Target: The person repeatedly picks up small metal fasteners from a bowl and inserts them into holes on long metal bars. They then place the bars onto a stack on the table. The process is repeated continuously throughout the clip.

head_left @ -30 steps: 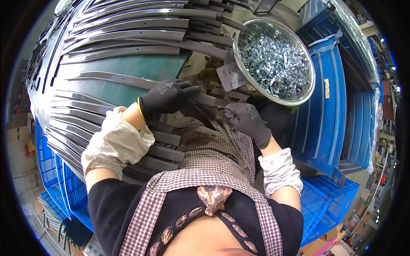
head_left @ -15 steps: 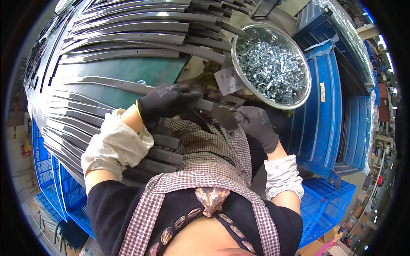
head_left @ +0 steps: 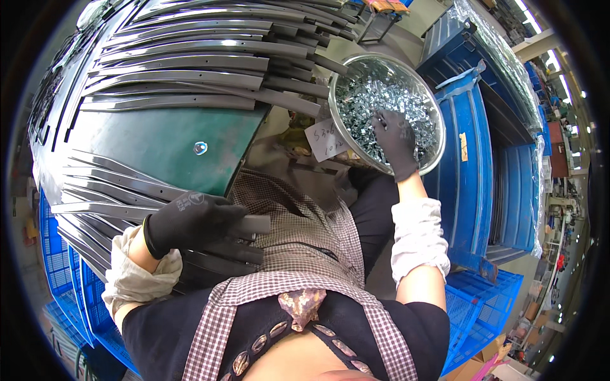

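My left hand [head_left: 190, 222], in a black glove, grips the end of a long dark metal strip [head_left: 159, 213] at the near edge of a stack of such strips. My right hand [head_left: 397, 143], also gloved in black, reaches into a round metal bowl [head_left: 340, 136] filled with small shiny metal parts [head_left: 381, 101]. Its fingers rest down among the parts; whether they hold any is hidden. White sleeve covers sit on both forearms, and a checked apron hangs below.
Many curved metal strips [head_left: 190, 63] fan across a green table top [head_left: 152, 146]. A paper tag [head_left: 324, 141] hangs at the bowl's rim. Blue plastic bins [head_left: 470, 159] stand to the right, blue crates [head_left: 57, 279] lower left.
My right hand left the strips in front of me and moved up right into the bowl of small parts. My left hand slid lower, still on a strip.
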The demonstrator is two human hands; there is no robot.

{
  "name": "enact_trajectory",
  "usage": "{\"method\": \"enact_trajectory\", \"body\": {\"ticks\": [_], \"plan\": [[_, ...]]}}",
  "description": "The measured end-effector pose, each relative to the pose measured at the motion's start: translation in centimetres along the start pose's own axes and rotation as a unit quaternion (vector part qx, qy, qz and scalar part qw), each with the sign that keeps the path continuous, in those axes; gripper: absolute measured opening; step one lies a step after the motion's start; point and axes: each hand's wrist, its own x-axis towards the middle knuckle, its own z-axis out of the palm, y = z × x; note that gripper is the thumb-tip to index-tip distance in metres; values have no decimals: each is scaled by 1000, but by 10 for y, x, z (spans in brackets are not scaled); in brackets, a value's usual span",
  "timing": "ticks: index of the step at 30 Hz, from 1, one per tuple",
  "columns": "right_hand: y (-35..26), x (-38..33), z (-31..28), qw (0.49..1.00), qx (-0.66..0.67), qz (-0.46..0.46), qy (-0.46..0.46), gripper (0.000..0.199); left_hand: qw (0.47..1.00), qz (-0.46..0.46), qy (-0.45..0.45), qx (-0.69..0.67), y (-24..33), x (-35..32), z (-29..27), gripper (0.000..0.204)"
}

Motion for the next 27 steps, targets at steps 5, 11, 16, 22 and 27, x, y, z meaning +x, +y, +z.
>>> {"method": "enact_trajectory", "body": {"ticks": [5,11,16,22,27], "plan": [[19,39,52,994,-113,14,-2,23,991,116,-67,3,-18,-1,-3,36],[20,47,58,994,-95,35,-43,21,949,25,266,169,-91,26,-33,36],[24,36,48,999,-40,5,13,22,852,-108,376,348,-156,47,-48,44],[7,21,3,973,209,97,-14,29,892,-78,298,331,-155,53,-39,36],[20,10,5,938,321,128,34,31,926,13,245,286,-105,77,-16,31]]}}
